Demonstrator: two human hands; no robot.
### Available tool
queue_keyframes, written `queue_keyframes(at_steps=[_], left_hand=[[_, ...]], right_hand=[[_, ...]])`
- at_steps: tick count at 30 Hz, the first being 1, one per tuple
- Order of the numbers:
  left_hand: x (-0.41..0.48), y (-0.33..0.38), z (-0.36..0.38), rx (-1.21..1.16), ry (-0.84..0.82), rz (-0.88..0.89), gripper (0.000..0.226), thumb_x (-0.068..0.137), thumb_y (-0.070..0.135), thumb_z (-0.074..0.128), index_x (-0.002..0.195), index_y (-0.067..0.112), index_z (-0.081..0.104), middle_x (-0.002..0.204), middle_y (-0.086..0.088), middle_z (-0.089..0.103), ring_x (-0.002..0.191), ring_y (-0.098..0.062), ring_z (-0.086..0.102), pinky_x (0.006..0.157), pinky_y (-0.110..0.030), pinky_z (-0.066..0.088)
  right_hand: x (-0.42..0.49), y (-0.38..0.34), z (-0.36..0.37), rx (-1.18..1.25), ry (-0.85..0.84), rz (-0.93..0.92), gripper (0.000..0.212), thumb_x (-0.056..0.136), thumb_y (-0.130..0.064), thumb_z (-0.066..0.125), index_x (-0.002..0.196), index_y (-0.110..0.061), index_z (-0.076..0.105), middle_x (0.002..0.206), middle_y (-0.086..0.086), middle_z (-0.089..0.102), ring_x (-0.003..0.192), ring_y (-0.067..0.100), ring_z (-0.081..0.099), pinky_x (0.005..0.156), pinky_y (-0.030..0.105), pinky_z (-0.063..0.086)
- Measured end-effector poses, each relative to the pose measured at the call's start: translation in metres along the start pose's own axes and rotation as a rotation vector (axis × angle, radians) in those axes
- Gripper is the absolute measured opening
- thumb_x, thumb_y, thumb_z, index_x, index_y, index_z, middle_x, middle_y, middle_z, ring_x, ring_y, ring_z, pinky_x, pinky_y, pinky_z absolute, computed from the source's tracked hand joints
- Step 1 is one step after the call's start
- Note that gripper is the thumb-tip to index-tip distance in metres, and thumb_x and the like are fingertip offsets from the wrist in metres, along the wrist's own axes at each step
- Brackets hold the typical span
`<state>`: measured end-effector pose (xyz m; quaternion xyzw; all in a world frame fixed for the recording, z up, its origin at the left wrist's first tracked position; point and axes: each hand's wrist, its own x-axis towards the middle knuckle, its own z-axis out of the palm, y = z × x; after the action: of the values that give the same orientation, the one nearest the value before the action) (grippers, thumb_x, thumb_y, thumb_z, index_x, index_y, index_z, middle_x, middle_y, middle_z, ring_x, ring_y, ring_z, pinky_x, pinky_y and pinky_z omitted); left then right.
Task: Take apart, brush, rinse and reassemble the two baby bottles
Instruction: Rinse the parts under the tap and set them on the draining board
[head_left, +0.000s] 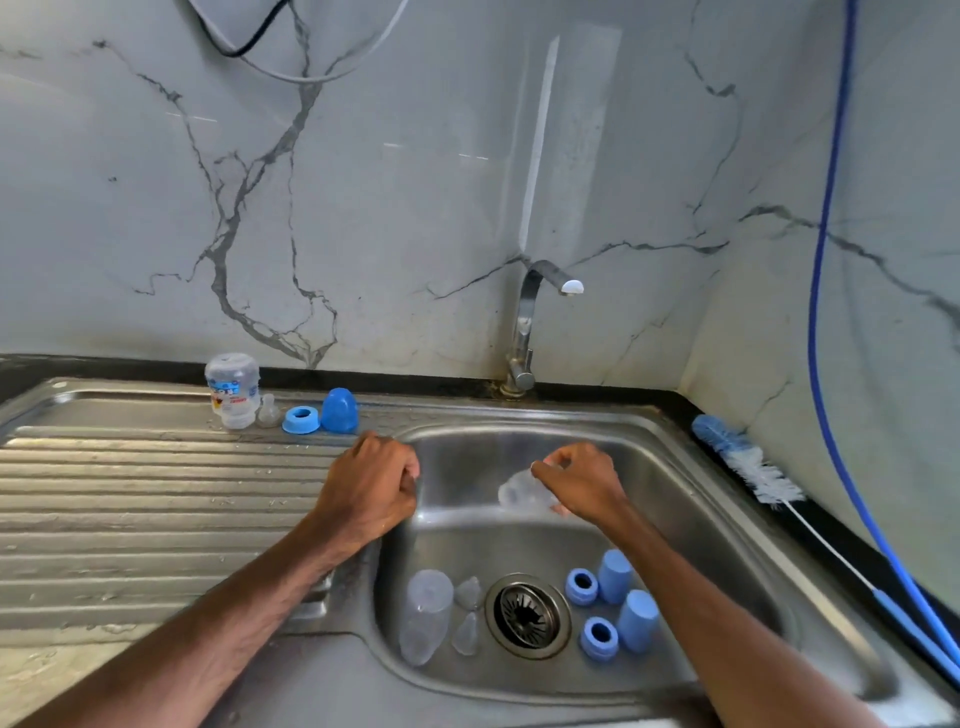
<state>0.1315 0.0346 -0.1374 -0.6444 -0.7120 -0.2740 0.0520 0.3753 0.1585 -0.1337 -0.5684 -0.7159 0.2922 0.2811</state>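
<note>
Right hand (582, 480) curls its fingers round a clear, rounded plastic bottle (522, 493) over the shiny steel sink (467, 452); left hand (371, 483) balled tight, holding nothing.

Clear, smooth plastic bottle body (519, 493) in my right hand (584, 483); sink (467, 457) of brushed stainless steel; screw rings (582, 587) of matt blue plastic; wall panel (415, 208) glossy, marble-patterned
</note>
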Motion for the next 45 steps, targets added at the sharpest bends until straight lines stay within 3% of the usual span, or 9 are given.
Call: queue_keyframes(at_steps=[5, 11, 14, 18, 22, 25, 31, 37, 45], left_hand=[[0.013, 0.005, 0.002, -0.048, 0.041, 0.014, 0.019, 0.082, 0.009, 0.065, 0.084, 0.028, 0.068, 0.09, 0.012, 0.069, 0.097, -0.014, 0.061, 0.083, -0.034, 0.052], [0.073, 0.038, 0.015, 0.106, 0.118, 0.246, 0.052, 0.084, 0.001, 0.061, 0.136, 0.007, 0.057, 0.133, -0.009, 0.06, 0.127, -0.027, 0.051, 0.109, -0.036, 0.041], [0.115, 0.057, 0.023, 0.313, 0.166, 0.397, 0.074, 0.083, -0.004, 0.055, 0.153, 0.002, 0.034, 0.158, -0.017, 0.037, 0.145, -0.031, 0.036, 0.121, -0.039, 0.031], [0.154, 0.07, 0.038, 0.607, 0.127, 0.587, 0.084, 0.091, -0.001, 0.045, 0.163, 0.006, 0.001, 0.171, -0.016, -0.005, 0.158, -0.029, 0.005, 0.128, -0.043, 0.016], [0.173, 0.076, 0.058, 0.809, 0.026, 0.641, 0.079, 0.099, 0.009, 0.054, 0.163, 0.009, 0.007, 0.172, -0.013, -0.001, 0.159, -0.029, 0.001, 0.129, -0.047, 0.007], [0.173, 0.077, 0.065, 0.888, -0.004, 0.569, 0.071, 0.1, 0.013, 0.061, 0.16, 0.01, 0.022, 0.17, -0.013, 0.013, 0.158, -0.031, 0.005, 0.128, -0.047, 0.012], [0.153, 0.07, 0.067, 0.643, 0.042, 0.4, 0.071, 0.096, 0.005, 0.061, 0.157, 0.006, 0.024, 0.161, -0.013, 0.033, 0.148, -0.028, 0.032, 0.12, -0.041, 0.033], [0.13, 0.056, 0.072, 0.415, -0.015, 0.329, 0.094, 0.091, -0.004, 0.061, 0.163, 0.008, 0.002, 0.172, -0.01, 0.007, 0.158, -0.023, 0.011, 0.129, -0.036, 0.011], [0.102, 0.039, 0.082, 0.179, -0.007, 0.241, 0.099, 0.09, -0.006, 0.06, 0.163, 0.01, -0.004, 0.172, -0.006, -0.002, 0.159, -0.019, 0.0, 0.129, -0.031, 0.007]], right_hand=[[0.014, -0.013, -0.004, 0.826, -0.105, 0.334, 0.038, 0.088, -0.012, 0.077, 0.119, 0.004, 0.063, 0.12, 0.028, 0.066, 0.102, 0.042, 0.072, 0.08, 0.05, 0.064], [0.008, -0.002, 0.016, 1.081, -0.306, 0.443, 0.044, 0.086, -0.002, 0.058, 0.13, -0.002, 0.052, 0.127, 0.028, 0.052, 0.106, 0.045, 0.062, 0.072, 0.053, 0.062], [0.014, 0.002, 0.014, 0.971, -0.316, 0.367, 0.034, 0.085, -0.004, 0.062, 0.118, -0.005, 0.059, 0.133, 0.02, 0.05, 0.115, 0.042, 0.06, 0.078, 0.055, 0.063], [0.019, 0.009, 0.018, 0.592, -0.276, 0.256, 0.057, 0.076, -0.008, 0.077, 0.128, -0.02, 0.056, 0.119, 0.009, 0.066, 0.107, 0.028, 0.067, 0.079, 0.044, 0.064], [0.025, 0.006, 0.027, 0.108, -0.109, 0.009, 0.056, 0.072, -0.014, 0.087, 0.117, -0.026, 0.056, 0.114, -0.004, 0.066, 0.095, 0.01, 0.067, 0.078, 0.02, 0.056], [0.025, 0.004, 0.035, -0.073, -0.075, -0.099, 0.066, 0.074, -0.027, 0.088, 0.131, -0.022, 0.056, 0.122, -0.003, 0.067, 0.108, 0.016, 0.067, 0.087, 0.021, 0.052], [0.025, 0.012, 0.026, -0.005, -0.01, -0.117, 0.068, 0.074, -0.024, 0.091, 0.132, -0.021, 0.057, 0.117, -0.006, 0.067, 0.099, 0.01, 0.063, 0.071, 0.009, 0.045], [0.023, 0.01, 0.027, -0.046, 0.009, -0.152, 0.054, 0.084, -0.019, 0.085, 0.131, -0.013, 0.058, 0.123, 0.005, 0.068, 0.109, 0.02, 0.067, 0.089, 0.025, 0.054], [0.023, 0.009, 0.023, 0.026, 0.129, -0.175, 0.074, 0.075, -0.021, 0.092, 0.139, -0.019, 0.054, 0.13, -0.001, 0.067, 0.106, 0.009, 0.061, 0.078, 0.013, 0.049]])
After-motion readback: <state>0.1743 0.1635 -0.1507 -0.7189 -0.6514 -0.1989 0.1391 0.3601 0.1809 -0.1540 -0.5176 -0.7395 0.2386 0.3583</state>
